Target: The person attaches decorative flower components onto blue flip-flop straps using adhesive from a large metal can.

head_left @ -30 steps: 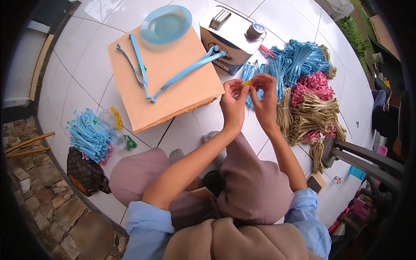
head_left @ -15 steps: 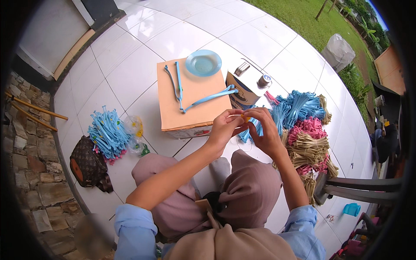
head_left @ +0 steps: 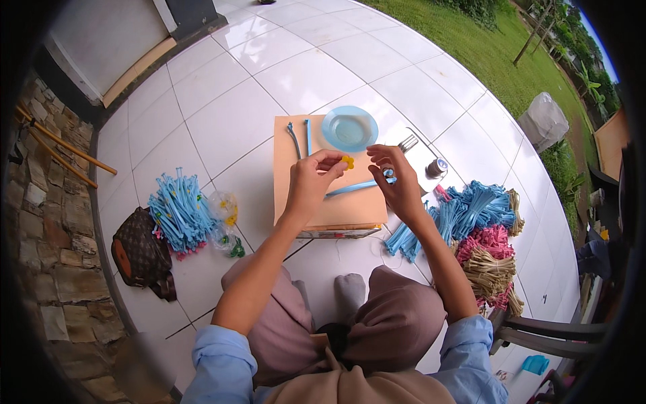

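bright daylight; glare on white tiles [head_left: 269,54]; edges bowed, corners black; blurred patch [head_left: 145,367] lower left

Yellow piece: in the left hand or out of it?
In: the left hand pinches the yellow piece at its fingertips; the right hand is apart from it.

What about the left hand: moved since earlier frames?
Yes, leftward: against the peach-topped box, the left hand went from beside its near-right corner to over its top.

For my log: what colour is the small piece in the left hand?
The flower-shaped piece the left hand holds is yellow, clearest in the head view.
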Action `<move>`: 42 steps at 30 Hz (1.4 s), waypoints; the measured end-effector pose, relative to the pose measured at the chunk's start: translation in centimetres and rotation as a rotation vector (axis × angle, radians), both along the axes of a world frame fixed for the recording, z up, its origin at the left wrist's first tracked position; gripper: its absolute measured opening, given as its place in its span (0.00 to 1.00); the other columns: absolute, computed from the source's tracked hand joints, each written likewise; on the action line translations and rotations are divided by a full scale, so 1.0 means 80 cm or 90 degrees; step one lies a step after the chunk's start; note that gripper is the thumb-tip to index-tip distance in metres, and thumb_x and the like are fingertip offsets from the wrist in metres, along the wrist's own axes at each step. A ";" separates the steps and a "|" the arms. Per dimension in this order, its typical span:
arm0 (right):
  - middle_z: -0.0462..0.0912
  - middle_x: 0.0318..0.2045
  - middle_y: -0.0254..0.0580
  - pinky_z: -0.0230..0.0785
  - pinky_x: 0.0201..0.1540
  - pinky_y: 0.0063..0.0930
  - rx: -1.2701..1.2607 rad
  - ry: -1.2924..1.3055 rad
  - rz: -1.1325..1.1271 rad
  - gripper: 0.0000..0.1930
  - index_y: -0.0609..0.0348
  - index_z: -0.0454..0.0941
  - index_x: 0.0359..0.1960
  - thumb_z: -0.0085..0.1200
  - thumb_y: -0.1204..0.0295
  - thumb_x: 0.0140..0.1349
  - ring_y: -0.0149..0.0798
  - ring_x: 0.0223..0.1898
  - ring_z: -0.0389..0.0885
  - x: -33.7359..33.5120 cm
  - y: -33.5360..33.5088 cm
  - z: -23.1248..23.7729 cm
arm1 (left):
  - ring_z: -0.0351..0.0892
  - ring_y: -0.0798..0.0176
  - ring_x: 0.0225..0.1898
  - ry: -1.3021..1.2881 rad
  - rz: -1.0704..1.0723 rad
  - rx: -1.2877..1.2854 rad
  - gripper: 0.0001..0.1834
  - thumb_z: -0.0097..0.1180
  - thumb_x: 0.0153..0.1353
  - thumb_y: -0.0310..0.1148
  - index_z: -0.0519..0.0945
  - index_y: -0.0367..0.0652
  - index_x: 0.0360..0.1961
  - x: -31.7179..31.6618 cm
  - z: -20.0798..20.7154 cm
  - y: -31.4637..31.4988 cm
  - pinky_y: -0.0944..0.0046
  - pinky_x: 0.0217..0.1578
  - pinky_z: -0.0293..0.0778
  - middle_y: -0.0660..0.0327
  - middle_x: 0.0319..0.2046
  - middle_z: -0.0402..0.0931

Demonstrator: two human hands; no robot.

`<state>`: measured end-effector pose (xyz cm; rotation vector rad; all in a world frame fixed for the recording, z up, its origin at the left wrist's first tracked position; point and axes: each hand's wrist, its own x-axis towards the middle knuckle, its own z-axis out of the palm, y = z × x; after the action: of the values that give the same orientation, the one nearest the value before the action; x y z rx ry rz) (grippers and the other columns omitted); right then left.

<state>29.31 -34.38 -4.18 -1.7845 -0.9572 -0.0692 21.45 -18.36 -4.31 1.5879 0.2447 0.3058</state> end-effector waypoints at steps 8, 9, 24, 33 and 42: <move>0.71 0.43 0.38 0.60 0.50 0.41 -0.322 -0.272 -0.031 0.22 0.54 0.71 0.47 0.57 0.59 0.52 0.45 0.50 0.63 0.079 0.059 -0.059 | 0.78 0.70 0.24 0.083 0.218 -0.025 0.08 0.57 0.54 0.29 0.77 0.36 0.33 0.053 -0.072 0.055 0.73 0.30 0.75 0.60 0.25 0.79; 0.71 0.42 0.37 0.60 0.50 0.39 -0.346 -0.297 -0.022 0.21 0.54 0.73 0.44 0.58 0.59 0.51 0.44 0.49 0.64 0.079 0.060 -0.063 | 0.78 0.70 0.24 0.076 0.220 -0.054 0.08 0.57 0.54 0.28 0.76 0.36 0.32 0.056 -0.071 0.054 0.73 0.30 0.76 0.59 0.25 0.79; 0.73 0.39 0.34 0.57 0.52 0.41 -0.332 -0.288 -0.071 0.16 0.54 0.75 0.38 0.60 0.64 0.47 0.43 0.47 0.66 0.068 0.050 -0.056 | 0.79 0.68 0.33 0.038 0.141 -0.102 0.09 0.55 0.54 0.24 0.77 0.31 0.37 0.072 -0.086 0.049 0.72 0.35 0.78 0.56 0.31 0.78; 0.70 0.43 0.40 0.54 0.54 0.42 -0.377 -0.390 -0.096 0.20 0.53 0.79 0.39 0.59 0.54 0.47 0.44 0.49 0.64 0.075 0.061 -0.078 | 0.79 0.67 0.34 0.031 0.143 -0.074 0.10 0.55 0.53 0.22 0.78 0.31 0.38 0.067 -0.083 0.054 0.72 0.37 0.78 0.55 0.32 0.78; 0.73 0.36 0.36 0.59 0.51 0.37 -0.336 -0.384 -0.102 0.19 0.54 0.80 0.35 0.60 0.55 0.46 0.41 0.44 0.68 0.071 0.061 -0.086 | 0.79 0.67 0.35 0.024 0.132 -0.101 0.11 0.55 0.53 0.21 0.77 0.31 0.39 0.065 -0.082 0.053 0.72 0.38 0.78 0.55 0.33 0.78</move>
<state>35.00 -29.51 -11.06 -2.3932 -1.3392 -0.5211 26.68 -14.09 -10.83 1.4146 0.4534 0.4078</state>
